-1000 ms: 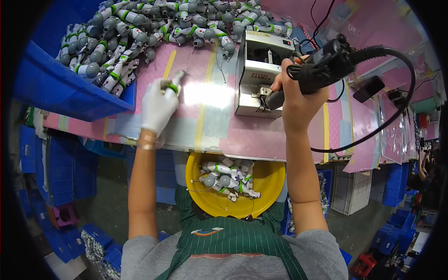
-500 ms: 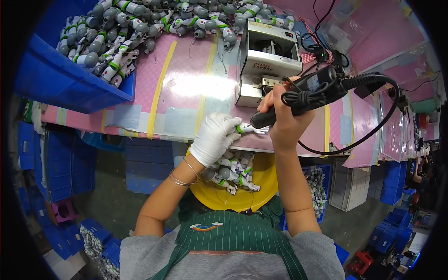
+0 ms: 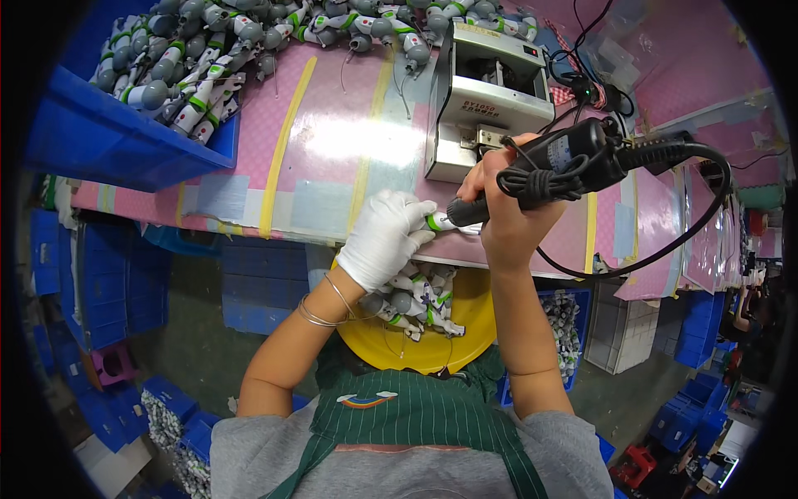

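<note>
My left hand (image 3: 385, 239), in a white glove, pinches a small white toy limb (image 3: 438, 220) with a green band against the near edge of the pink bench. In my bare right hand (image 3: 517, 218) is a black electric screwdriver (image 3: 569, 154), its cord bundled along the body. The screwdriver's nose points left and down at the limb, with its thin bit touching or almost touching it; the exact contact is too small to tell. Below the bench edge, a yellow basin (image 3: 475, 328) at my lap contains several similar white, green and grey toy limbs (image 3: 424, 306).
A metal bench machine (image 3: 490, 100) stands just beyond my right hand. Toy limbs (image 3: 195, 100) heap over a blue bin (image 3: 125, 141) at the far left and along the back. The screwdriver's thick cable (image 3: 721, 187) loops to the right. Blue crates (image 3: 266, 283) stand below the bench.
The view has shifted a little. The screwdriver now covers more of the limb's right end, and both hands keep their grip.
</note>
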The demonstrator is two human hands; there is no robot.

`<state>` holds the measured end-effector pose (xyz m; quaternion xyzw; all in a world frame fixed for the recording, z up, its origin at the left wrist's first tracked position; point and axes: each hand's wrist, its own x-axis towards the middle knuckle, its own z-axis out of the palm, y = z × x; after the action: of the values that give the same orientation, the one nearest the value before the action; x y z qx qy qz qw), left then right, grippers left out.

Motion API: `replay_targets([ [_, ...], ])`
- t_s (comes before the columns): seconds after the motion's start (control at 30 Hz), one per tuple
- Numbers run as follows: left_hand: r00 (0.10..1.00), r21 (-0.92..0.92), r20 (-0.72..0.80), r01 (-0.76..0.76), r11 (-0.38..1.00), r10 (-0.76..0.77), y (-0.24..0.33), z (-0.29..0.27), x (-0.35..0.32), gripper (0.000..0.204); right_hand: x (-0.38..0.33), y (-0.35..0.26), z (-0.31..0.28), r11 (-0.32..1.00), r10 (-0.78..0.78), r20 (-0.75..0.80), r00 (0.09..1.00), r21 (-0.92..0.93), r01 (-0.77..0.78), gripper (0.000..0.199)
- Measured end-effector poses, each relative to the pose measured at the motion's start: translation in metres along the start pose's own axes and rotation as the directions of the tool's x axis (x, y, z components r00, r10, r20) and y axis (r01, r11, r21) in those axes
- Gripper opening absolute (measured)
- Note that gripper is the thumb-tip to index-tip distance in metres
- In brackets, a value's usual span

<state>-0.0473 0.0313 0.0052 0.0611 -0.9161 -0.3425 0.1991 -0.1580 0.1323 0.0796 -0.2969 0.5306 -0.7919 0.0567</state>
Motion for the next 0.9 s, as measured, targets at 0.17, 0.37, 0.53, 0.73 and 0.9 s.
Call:
replay_targets([
  [0.17,1.0,0.034,0.007,0.002,0.999,-0.002,0.002,0.0,0.003,0.033,-0.013,0.038,-0.017,0.991,-0.115,0.053,0.992,-0.062,0.118,0.028],
  [0.37,0.999,0.036,0.027,0.022,0.999,-0.023,0.001,0.001,0.002,0.034,-0.014,0.044,-0.02,0.991,-0.122,0.111,0.986,-0.045,0.128,0.019],
  [0.53,1.0,0.023,0.0,0.016,1.0,-0.016,0.001,0.002,0.001,0.034,-0.016,0.041,-0.017,0.979,-0.168,0.107,0.98,-0.099,0.179,0.017],
  [0.73,0.999,0.039,0.029,0.019,0.999,-0.02,0.0,0.001,0.004,0.034,-0.019,0.045,-0.015,0.976,-0.17,0.039,0.985,-0.129,0.173,0.017],
  [0.9,0.999,0.051,0.044,-0.005,0.999,0.002,-0.004,0.001,0.006,0.032,-0.016,0.045,-0.005,0.913,-0.274,0.007,0.962,-0.313,0.263,0.016],
])
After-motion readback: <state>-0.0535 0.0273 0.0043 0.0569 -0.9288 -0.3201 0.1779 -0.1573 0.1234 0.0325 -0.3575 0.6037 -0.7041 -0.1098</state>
